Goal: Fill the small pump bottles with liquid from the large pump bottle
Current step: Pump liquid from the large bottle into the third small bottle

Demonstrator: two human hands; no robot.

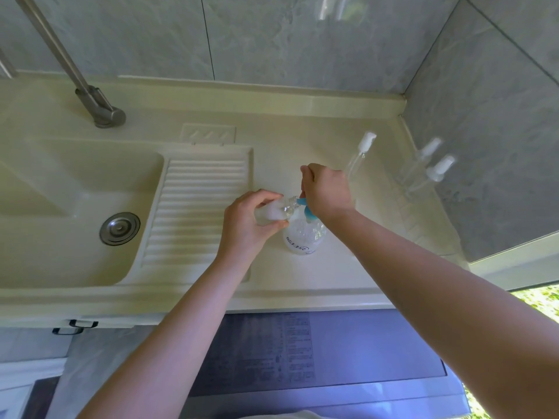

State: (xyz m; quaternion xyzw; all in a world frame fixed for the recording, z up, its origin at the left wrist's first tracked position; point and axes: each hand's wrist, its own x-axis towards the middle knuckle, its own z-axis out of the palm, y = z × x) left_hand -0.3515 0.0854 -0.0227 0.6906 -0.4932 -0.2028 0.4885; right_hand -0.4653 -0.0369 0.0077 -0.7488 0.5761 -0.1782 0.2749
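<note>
- While the big bottle [304, 237] stands mid-frame on the counter [302, 276], well back from the front edge, the right hand [328, 192] sits curled on its blue pump [305, 207].
- The left hand [248, 219] wraps a small bottle [272, 211], tipped with its open neck touching the spout.
- More small bottles [435, 167] and one with a white cap [361, 149] stand at right, near the wall.
- The ribbed washboard [193, 213], smooth sink [69, 213] and metal tap [99, 110] lie at left.

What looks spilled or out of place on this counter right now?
No spill shows. The small bottle in the left hand is tipped sideways, its open neck at the large pump bottle's blue spout, under the right hand. That looks deliberate.
</note>
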